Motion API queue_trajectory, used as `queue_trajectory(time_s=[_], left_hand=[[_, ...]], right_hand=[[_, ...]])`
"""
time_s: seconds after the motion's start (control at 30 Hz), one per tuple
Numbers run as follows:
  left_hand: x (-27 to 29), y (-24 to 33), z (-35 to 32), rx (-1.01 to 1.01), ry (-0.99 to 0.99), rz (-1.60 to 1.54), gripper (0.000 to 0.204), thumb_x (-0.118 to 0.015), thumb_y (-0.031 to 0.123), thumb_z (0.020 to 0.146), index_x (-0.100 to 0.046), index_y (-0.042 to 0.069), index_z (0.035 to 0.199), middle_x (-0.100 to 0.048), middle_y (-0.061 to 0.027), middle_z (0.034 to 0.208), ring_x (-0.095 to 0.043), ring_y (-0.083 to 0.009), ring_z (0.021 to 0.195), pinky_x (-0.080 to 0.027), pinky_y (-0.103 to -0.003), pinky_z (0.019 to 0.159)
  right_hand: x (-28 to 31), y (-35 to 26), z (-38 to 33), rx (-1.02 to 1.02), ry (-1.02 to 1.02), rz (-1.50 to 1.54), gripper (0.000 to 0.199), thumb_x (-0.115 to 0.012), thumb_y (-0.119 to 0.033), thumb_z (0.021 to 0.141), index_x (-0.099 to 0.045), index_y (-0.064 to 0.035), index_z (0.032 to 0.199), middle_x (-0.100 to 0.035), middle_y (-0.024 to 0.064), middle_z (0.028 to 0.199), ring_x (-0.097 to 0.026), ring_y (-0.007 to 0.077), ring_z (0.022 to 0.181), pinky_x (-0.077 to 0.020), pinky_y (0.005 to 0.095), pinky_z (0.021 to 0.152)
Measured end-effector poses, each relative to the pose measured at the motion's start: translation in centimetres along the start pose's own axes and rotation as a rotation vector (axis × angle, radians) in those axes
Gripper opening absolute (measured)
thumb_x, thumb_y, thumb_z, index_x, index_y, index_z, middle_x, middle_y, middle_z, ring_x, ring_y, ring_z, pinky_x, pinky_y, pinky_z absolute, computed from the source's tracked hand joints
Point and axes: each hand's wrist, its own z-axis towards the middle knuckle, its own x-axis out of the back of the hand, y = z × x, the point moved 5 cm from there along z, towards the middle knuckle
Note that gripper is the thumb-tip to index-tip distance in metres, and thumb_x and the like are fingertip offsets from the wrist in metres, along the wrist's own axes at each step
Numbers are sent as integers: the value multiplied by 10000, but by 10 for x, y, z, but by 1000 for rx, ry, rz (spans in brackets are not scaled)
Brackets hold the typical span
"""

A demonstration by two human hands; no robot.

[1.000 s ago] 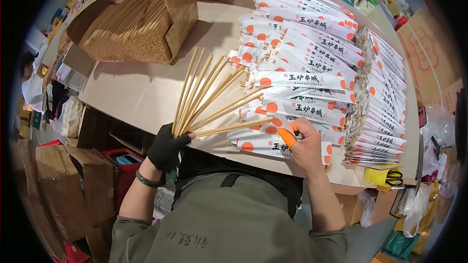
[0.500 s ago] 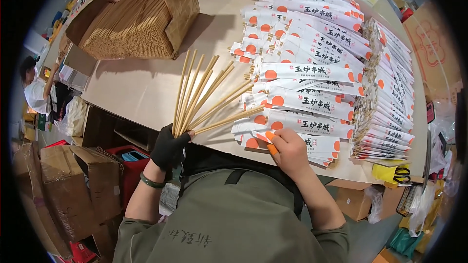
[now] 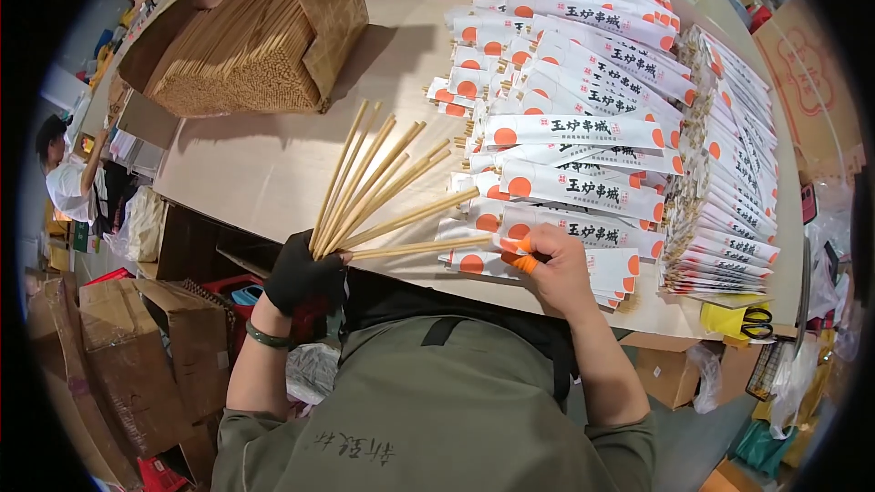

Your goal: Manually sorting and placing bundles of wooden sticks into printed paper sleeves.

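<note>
The left hand (image 3: 303, 275), in a black glove, is closed around the lower ends of a bunch of bare wooden chopsticks (image 3: 378, 182). The sticks spread out like a fan from this hand, over the counter (image 3: 264, 159), and their far tips point toward the paper sleeves. I think they are held fanned so that one stick can be separated easily from the others.

The right hand (image 3: 556, 269) is bare and has orange rubber tips on some fingers (image 3: 524, 263), probably for better grip on smooth paper. It is pinched on the near end of a white paper sleeve (image 3: 547, 260) at the front edge of the counter, and the lowest stick of the fan reaches just to this hand, almost horizontal.

The sticks are pale, thin and straight, all of similar length. Beyond the right hand, many filled sleeves (image 3: 583, 132), white with an orange dot, lie in overlapping rows, and to the right of these more are stacked in a tight pile (image 3: 729, 191). Far from the left hand, at the back of the counter, an open cardboard box (image 3: 241, 50) holds a dense mass of the same sticks.
</note>
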Motion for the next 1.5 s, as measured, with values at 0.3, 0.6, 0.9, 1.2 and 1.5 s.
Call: queue_trajectory(time_s=[0.3,0.6,0.9,1.2,1.5], left_hand=[[-110,61,27,-264,-113,-362,353,-493,232,993,-554,-5,1247,-626,-105,1167,-567,-177,1083,-432,-329,954],[-52,10,77,-462,546,372,200,-632,191,903,-640,11,990,-664,-77,791,-631,-160,732,-497,-305,673],[-47,9,42,-251,436,214,249,-666,243,877,-694,6,949,-654,-80,702,-620,-126,648,-484,-269,634],[-18,2,17,-201,273,24,174,-701,134,825,-663,-22,893,-659,-45,765,-593,-97,725,-468,-247,679],[-7,24,16,-447,34,431,148,-684,100,799,-643,-20,877,-613,-3,743,-526,-76,676,-439,-249,637]], right_hand=[[-39,-87,16,689,-13,-644,224,-694,-114,708,-659,-45,918,-617,64,879,-595,243,798,-471,358,675],[-24,-38,-19,650,-68,-751,253,-713,-100,725,-634,31,926,-571,115,869,-569,277,788,-464,381,663],[-24,-32,-27,610,104,-694,193,-692,-30,716,-630,-4,897,-571,85,826,-607,260,768,-507,357,655],[9,-17,3,-32,206,-1,181,-772,-127,788,-625,-21,780,-526,17,739,-449,112,636,-369,256,581],[20,-30,4,104,62,-177,108,-764,-96,751,-698,-44,818,-569,36,736,-534,142,668,-420,270,589]])
